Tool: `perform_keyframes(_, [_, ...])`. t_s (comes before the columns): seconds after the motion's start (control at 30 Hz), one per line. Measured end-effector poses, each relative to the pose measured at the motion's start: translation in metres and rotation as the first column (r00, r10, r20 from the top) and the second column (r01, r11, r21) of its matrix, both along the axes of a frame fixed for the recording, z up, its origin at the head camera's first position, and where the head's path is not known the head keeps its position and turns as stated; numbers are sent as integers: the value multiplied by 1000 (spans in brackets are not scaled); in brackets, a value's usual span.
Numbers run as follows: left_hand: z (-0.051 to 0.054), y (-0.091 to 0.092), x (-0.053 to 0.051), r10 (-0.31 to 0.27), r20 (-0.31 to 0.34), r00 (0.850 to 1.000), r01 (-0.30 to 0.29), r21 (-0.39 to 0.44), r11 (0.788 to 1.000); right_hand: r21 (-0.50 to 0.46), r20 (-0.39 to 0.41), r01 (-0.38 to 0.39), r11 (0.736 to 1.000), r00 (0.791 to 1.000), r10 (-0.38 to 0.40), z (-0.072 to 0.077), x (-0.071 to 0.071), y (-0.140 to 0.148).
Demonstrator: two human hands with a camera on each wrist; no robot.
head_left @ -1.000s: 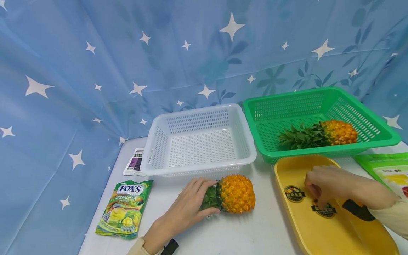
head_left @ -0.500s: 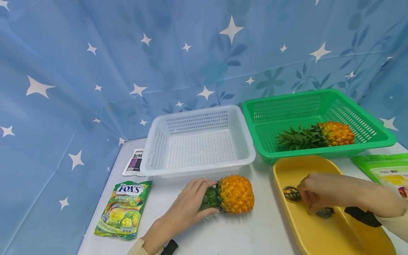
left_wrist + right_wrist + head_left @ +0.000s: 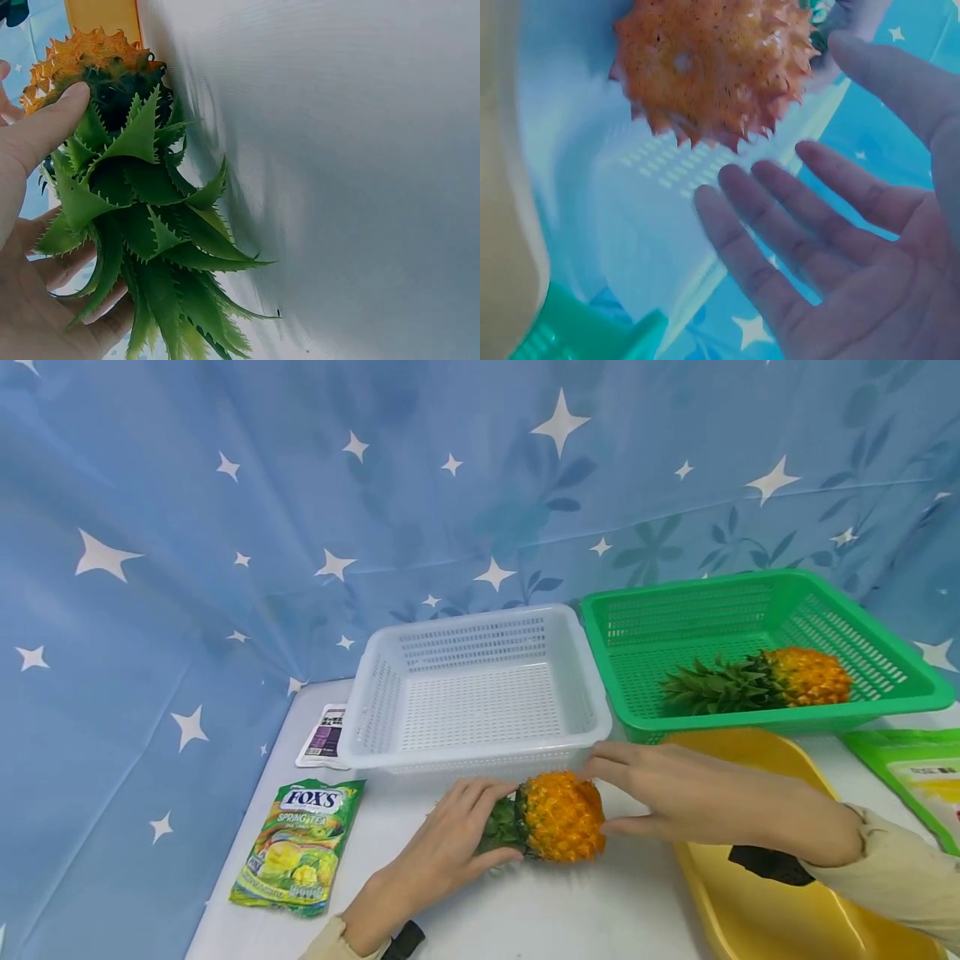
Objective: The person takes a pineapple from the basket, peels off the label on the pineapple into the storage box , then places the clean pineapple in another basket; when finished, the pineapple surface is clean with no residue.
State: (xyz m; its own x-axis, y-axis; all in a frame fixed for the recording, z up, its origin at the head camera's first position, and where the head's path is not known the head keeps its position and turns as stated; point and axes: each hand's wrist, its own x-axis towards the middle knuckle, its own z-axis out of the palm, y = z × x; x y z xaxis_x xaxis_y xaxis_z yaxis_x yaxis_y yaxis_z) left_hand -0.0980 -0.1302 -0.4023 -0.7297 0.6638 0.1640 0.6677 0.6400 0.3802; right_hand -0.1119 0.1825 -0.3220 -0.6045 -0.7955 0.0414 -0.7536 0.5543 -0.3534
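Note:
A pineapple (image 3: 564,818) lies on its side on the white table, orange body to the right and green crown to the left. My left hand (image 3: 453,835) holds it by the crown; in the left wrist view the thumb is across the front of the leaves (image 3: 150,202) and the other fingers are behind them. Beside the body's right end is my right hand (image 3: 660,781), thumb and fingers spread around it. The right wrist view has these fingers (image 3: 757,210) straight and apart from the spiky orange end (image 3: 712,67).
A white basket (image 3: 480,758) stands behind the pineapple. The green basket (image 3: 750,720) to its right contains another pineapple (image 3: 810,677). Under my right arm is a yellow tray (image 3: 720,893). A candy bag (image 3: 300,847), a small white packet (image 3: 324,739) and a green bag (image 3: 918,777) lie around.
My right hand has left the inside of the yellow tray and moved left to the pineapple's body, its fingers opening out. The left hand has stayed on the crown.

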Motion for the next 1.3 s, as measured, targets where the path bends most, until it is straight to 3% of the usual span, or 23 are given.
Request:
perform_keyframes(0.33, [-2, 0, 3, -2, -27, 1000, 2, -4, 1000, 68, 119, -18, 997, 993, 10, -13, -3, -20])
perform_keyframes(0.8, [-1, 0, 6, 23, -11, 1000, -23, -3, 1000, 4, 72, -61, 998, 996, 61, -32, -8, -30])
perform_keyframes(1.3, [-1, 0, 8, 22, -21, 1000, -22, 2, 1000, -29, 53, -87, 996, 995, 89, -39, -4, -34])
